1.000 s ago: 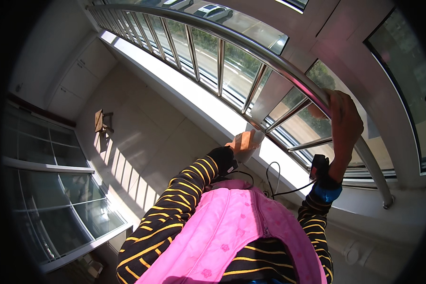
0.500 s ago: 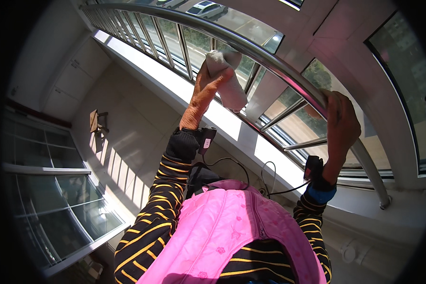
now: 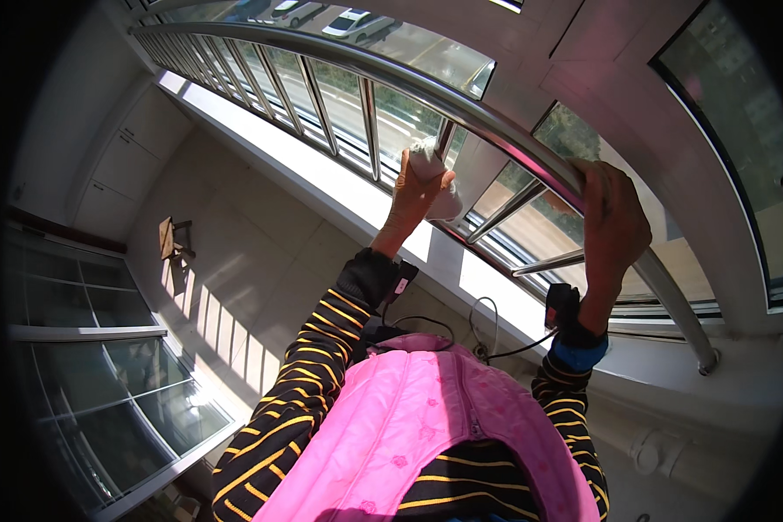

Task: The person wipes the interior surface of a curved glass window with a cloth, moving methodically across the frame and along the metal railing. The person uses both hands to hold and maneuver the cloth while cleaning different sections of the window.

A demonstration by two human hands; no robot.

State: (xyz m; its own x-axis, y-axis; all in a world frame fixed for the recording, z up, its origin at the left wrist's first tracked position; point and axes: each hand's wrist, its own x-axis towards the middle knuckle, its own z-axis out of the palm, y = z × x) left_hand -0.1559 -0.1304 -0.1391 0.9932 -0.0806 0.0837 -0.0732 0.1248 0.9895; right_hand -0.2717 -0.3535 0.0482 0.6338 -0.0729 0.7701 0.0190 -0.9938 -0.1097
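My left hand [image 3: 415, 193] is closed round a white cloth [image 3: 445, 205], which is wrapped about an upright bar of the metal railing, below its top rail. To the right, my right hand [image 3: 615, 222] grips the thick top rail [image 3: 531, 150] of the railing, fingers curled over it. The rail is shiny round metal and curves down to the sill at the right. Part of the bar behind the cloth is hidden by my left hand.
A pale window ledge [image 3: 322, 174] runs along the railing's foot. Behind the bars are window panes, with parked cars [image 3: 357, 24] outside. A small wooden stool [image 3: 172, 238] stands on the tiled floor at left. Sliding glass doors [image 3: 117, 383] are at lower left. Thin cables [image 3: 487, 326] hang near my waist.
My left hand has moved down with the cloth, away from the top rail and slightly right. My right hand keeps its grip on the rail. The view has shifted a little.
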